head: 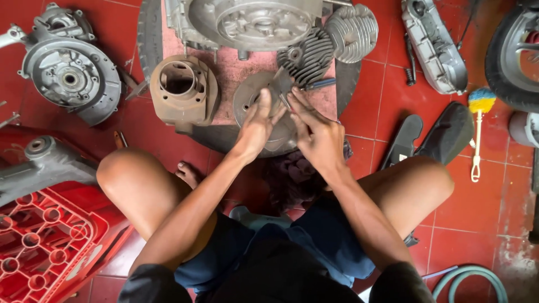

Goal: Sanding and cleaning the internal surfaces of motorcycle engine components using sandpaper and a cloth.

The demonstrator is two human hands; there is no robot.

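My left hand [259,124] rests flat on a round grey metal engine cover [247,101] lying on the red floor, fingers pointing up over it. My right hand [317,132] is beside it, its fingers pinching a small flat metal piece [281,84] at the cover's upper edge. A blue-handled tool [320,84] lies just above my right fingers. A finned cylinder head [306,56] lies right behind the cover. A dark rag [295,174] is under my right wrist.
A rusty brown cylinder [182,90] stands left of the cover. Engine casings [252,22] [70,73] [435,45] lie around. A red crate [45,235] is at lower left, a tyre [514,56] at right, a yellow-blue brush [479,129] and black sandals [449,134] near my right knee.
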